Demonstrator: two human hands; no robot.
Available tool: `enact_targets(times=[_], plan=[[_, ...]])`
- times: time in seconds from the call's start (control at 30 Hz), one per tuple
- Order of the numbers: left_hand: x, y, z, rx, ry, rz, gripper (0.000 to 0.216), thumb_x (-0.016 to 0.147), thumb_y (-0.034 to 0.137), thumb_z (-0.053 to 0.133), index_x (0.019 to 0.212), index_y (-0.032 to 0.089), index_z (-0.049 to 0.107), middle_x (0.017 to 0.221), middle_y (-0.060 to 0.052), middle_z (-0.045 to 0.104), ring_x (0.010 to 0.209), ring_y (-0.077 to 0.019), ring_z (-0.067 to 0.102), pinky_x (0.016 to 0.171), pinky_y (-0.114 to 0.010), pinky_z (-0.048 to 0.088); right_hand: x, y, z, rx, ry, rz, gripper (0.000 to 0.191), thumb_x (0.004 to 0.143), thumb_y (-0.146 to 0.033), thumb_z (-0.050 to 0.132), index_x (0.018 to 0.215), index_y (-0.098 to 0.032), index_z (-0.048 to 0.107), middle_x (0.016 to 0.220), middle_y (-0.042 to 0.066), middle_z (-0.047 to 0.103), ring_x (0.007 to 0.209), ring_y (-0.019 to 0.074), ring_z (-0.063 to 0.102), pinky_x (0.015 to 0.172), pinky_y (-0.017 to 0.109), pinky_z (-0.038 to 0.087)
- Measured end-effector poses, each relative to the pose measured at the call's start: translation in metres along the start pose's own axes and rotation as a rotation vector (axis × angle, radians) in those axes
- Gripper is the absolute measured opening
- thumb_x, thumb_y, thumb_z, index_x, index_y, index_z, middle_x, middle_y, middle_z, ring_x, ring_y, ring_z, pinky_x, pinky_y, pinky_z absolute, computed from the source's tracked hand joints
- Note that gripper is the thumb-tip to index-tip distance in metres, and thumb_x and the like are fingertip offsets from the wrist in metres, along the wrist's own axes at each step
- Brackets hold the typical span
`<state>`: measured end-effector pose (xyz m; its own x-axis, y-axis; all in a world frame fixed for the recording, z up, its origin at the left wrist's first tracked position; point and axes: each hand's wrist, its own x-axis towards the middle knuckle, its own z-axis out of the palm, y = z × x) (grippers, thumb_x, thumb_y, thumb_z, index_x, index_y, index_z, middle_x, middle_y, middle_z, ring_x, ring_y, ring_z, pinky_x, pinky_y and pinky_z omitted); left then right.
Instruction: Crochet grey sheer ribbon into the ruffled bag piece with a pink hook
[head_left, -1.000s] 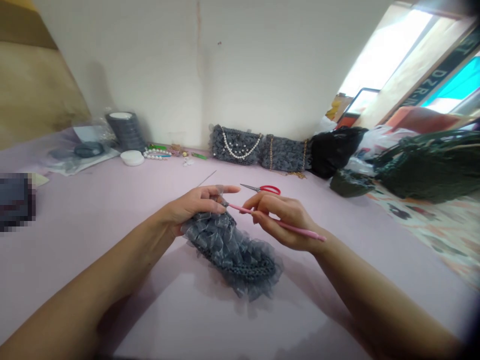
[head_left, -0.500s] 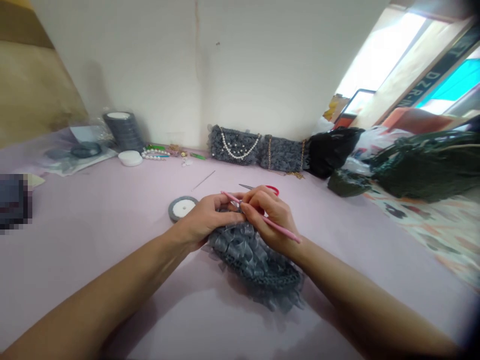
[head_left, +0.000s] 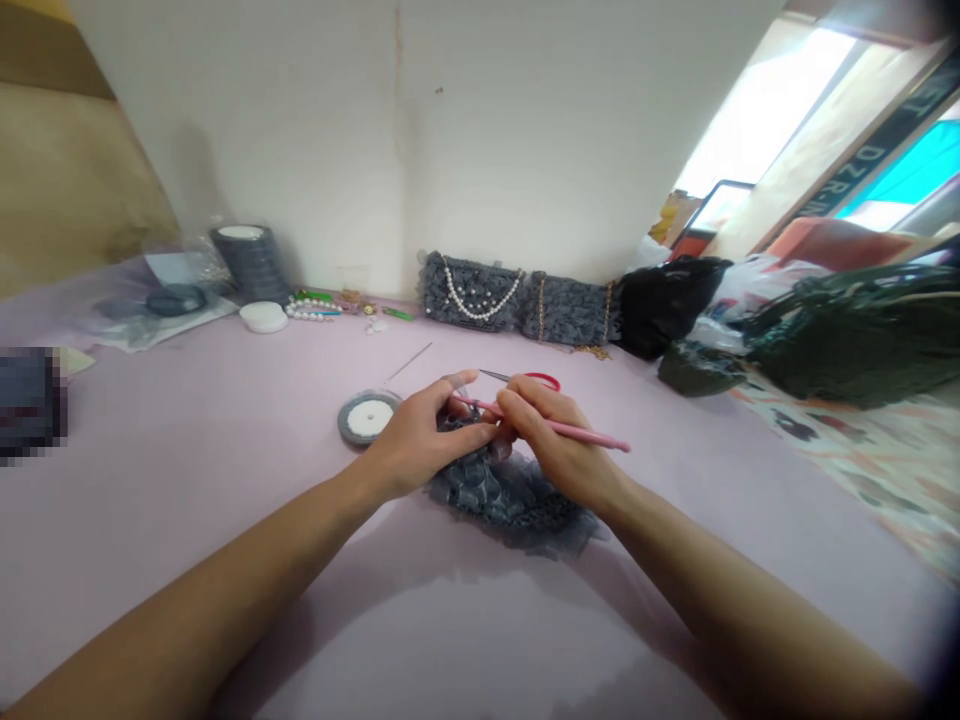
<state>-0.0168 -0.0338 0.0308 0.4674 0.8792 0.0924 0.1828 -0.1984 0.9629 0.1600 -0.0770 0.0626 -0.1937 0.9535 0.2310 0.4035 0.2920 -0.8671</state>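
Pinched in my right hand [head_left: 551, 425] is a pink crochet hook [head_left: 585, 433], its tip pointing left toward my left fingers. My left hand [head_left: 431, 430] grips the upper left edge of a grey ruffled ribbon crochet piece [head_left: 510, 500]. A strand of grey ribbon loops around the hook near its tip, between the two hands. The piece hangs down below both hands onto the table. Just left of my left hand lies a spool of grey ribbon [head_left: 367, 418]. Scissors with red handles [head_left: 544, 381] lie behind my right hand, partly hidden by it.
A long needle [head_left: 409, 362] lies on the pink tabletop [head_left: 187, 430]. Against the wall stand two grey ruffled bags, one with a pearl strand [head_left: 472, 290], one with a gold chain [head_left: 574, 308]. Stacked spools [head_left: 251, 265] stand back left; a black bag [head_left: 667, 305] sits right.
The hook has swung to a flatter angle, its handle end rising and shifting right. The crochet piece is drawn up and bunched closer beneath my hands. My left index finger has lifted with the ribbon.
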Motion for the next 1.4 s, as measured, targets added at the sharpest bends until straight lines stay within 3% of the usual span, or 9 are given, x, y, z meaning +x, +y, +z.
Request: enact_targets(times=[0.27, 0.37, 0.47, 0.53, 0.6, 0.73, 1.07, 1.23, 1.4], plan=[[0.000, -0.002, 0.001, -0.008, -0.030, 0.024, 0.088, 0.079, 0.050, 0.072, 0.152, 0.018, 0.033, 0.105, -0.007, 0.064, 0.103, -0.0231, 0.061, 0.096, -0.038, 0.044, -0.001, 0.001, 0.004, 0.105, -0.050, 0.083, 0.035, 0.097, -0.046, 0.048, 0.072, -0.022, 0.043, 0.060, -0.005, 0.054, 0.052, 0.0120, 0.062, 0.048, 0.023, 0.046], [0.006, -0.001, -0.014, -0.066, -0.054, 0.074, 0.066, 0.085, 0.053, 0.064, 0.139, 0.018, 0.054, 0.117, -0.010, 0.067, 0.113, -0.0246, 0.060, 0.101, -0.037, 0.042, -0.002, 0.004, 0.000, 0.042, 0.038, -0.006, 0.036, 0.097, -0.043, 0.048, 0.069, -0.021, 0.046, 0.061, -0.005, 0.050, 0.051, 0.0091, 0.054, 0.049, 0.021, 0.044], [0.012, 0.000, -0.030, 0.027, 0.062, 0.132, 0.048, 0.093, 0.054, 0.051, 0.112, 0.016, 0.072, 0.123, -0.010, 0.067, 0.123, -0.0252, 0.054, 0.107, -0.036, 0.036, -0.002, 0.007, -0.004, 0.062, 0.086, -0.038, 0.033, 0.097, -0.042, 0.049, 0.071, -0.021, 0.049, 0.063, -0.005, 0.047, 0.051, 0.0085, 0.048, 0.046, 0.021, 0.041], [0.013, 0.002, -0.035, -0.025, 0.073, 0.096, 0.051, 0.095, 0.055, 0.045, 0.119, 0.017, 0.070, 0.113, -0.010, 0.071, 0.115, -0.0245, 0.060, 0.096, -0.034, 0.042, -0.002, 0.009, -0.005, 0.095, 0.078, -0.044, 0.032, 0.097, -0.042, 0.049, 0.073, -0.021, 0.049, 0.063, -0.004, 0.047, 0.050, 0.0088, 0.047, 0.044, 0.021, 0.041], [0.011, 0.004, -0.034, -0.162, 0.002, 0.033, 0.054, 0.094, 0.053, 0.048, 0.136, 0.020, 0.058, 0.104, -0.010, 0.074, 0.103, -0.0232, 0.065, 0.070, -0.028, 0.044, -0.002, 0.012, -0.005, 0.111, 0.067, -0.067, 0.031, 0.096, -0.043, 0.050, 0.074, -0.021, 0.049, 0.061, -0.005, 0.046, 0.050, 0.0091, 0.046, 0.044, 0.021, 0.040], [0.002, 0.012, -0.022, -0.318, -0.089, -0.040, 0.063, 0.088, 0.042, 0.062, 0.147, 0.027, 0.044, 0.101, -0.008, 0.075, 0.088, -0.0177, 0.066, 0.048, -0.023, 0.023, 0.000, 0.016, -0.009, 0.058, 0.048, -0.162, 0.033, 0.095, -0.044, 0.052, 0.073, -0.020, 0.049, 0.063, -0.004, 0.045, 0.052, 0.0087, 0.040, 0.046, 0.021, 0.035], [-0.004, 0.006, -0.010, -0.494, -0.249, -0.062, 0.063, 0.088, 0.037, 0.067, 0.146, 0.035, 0.044, 0.079, 0.003, 0.057, 0.055, -0.0060, 0.041, 0.049, -0.020, 0.025, 0.001, 0.021, -0.015, -0.051, -0.050, -0.309, 0.033, 0.098, -0.041, 0.047, 0.075, -0.019, 0.052, 0.067, -0.002, 0.047, 0.059, 0.0100, 0.041, 0.053, 0.024, 0.034], [-0.003, 0.005, -0.007, -0.544, -0.276, -0.039, 0.076, 0.081, 0.026, 0.076, 0.147, 0.034, 0.041, 0.083, 0.002, 0.057, 0.073, -0.0096, 0.052, 0.067, -0.021, 0.041, 0.001, 0.020, -0.017, -0.044, -0.047, -0.300, 0.035, 0.098, -0.044, 0.047, 0.074, -0.019, 0.052, 0.067, -0.002, 0.049, 0.058, 0.0101, 0.042, 0.051, 0.023, 0.034], [-0.001, 0.005, -0.012, -0.482, -0.273, -0.022, 0.084, 0.077, 0.020, 0.078, 0.149, 0.029, 0.037, 0.089, 0.001, 0.057, 0.084, -0.0113, 0.054, 0.077, -0.024, 0.044, 0.003, 0.017, -0.021, -0.052, -0.036, -0.260, 0.038, 0.097, -0.048, 0.046, 0.073, -0.019, 0.052, 0.066, -0.001, 0.049, 0.060, 0.0114, 0.044, 0.052, 0.025, 0.036]])
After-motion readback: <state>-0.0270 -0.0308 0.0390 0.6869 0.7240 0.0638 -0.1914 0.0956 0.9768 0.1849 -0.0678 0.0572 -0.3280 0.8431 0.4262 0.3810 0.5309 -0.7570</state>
